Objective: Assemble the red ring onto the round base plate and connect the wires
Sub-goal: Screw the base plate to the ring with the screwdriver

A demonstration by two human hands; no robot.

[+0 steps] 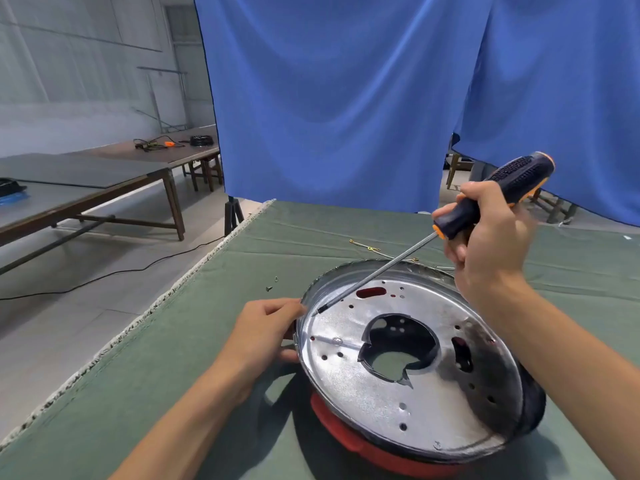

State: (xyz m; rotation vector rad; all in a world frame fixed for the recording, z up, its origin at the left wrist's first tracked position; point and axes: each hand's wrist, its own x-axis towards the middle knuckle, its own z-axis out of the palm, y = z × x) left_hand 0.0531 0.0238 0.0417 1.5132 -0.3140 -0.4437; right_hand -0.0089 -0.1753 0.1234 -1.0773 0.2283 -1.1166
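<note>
On the green cloth of the table [173,358], close to the person, sat the round base plate [408,372] — a shiny metal dish with a raised rim, a big ragged hole in its middle and small holes scattered across its face. It was tilted, its near edge resting on the red ring [349,434], which peeked out from beneath along the lower left side. Red showed through some of the slots in the plate too.

Left hand [266,334] was at the plate's left rim, fingers curled and pinching the edge, thumb tucked against the outer wall. Right hand [491,240] was up above the far right side of the plate, wrapped firmly round the black-and-orange handle of a screwdriver [485,202]. Its long steel shaft slanted down and to the left, and the dark tip sat just inside the left rim, right beside the left hand's fingertips — whether it touched the metal, I couldn't tell.

Past the plate, thin wires [372,249] with yellowish ends lay on the cloth, and a couple of small screws [272,284] rested apart to the left. A blue curtain [346,98] hung behind the table; off to the left stood long wooden tables [104,188] with a cable trailing over the floor.
</note>
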